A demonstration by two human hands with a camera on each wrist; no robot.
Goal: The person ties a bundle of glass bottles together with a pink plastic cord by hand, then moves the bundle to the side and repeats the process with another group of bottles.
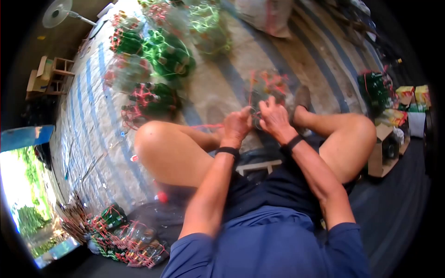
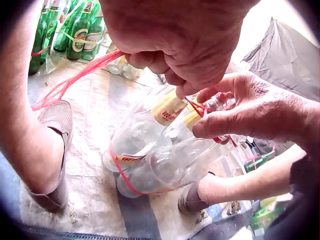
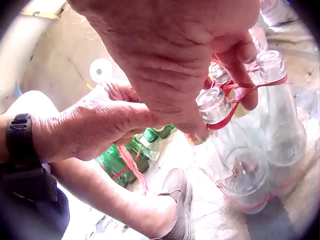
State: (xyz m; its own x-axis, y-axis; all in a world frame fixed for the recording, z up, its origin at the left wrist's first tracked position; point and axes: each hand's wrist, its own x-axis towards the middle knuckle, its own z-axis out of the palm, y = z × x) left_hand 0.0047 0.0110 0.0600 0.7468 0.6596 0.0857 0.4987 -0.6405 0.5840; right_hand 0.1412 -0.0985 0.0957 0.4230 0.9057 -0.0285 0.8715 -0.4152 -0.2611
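Several clear glass bottles [image 2: 172, 160] stand bundled between the feet, with red twine [image 2: 131, 189] round their lower part and more red twine [image 3: 270, 82] round the necks. The left hand [image 2: 175, 40] is curled round a bunch of red strands [image 2: 75, 80] that trails off to the side. At the bottle necks the right hand [image 2: 260, 110] pinches the twine between thumb and fingers. In the right wrist view the right hand [image 3: 175, 55] covers part of the necks, and the left hand [image 3: 105, 112] is close against it.
Bundled green bottles [image 1: 169, 55] stand at the upper left, others [image 1: 375, 88] at the right beside an open cardboard box [image 1: 382, 150]. More tied bottles [image 1: 134, 241] lie at the lower left. A white sack [image 1: 266, 16] is at the top, a fan [image 1: 57, 12] at the upper left.
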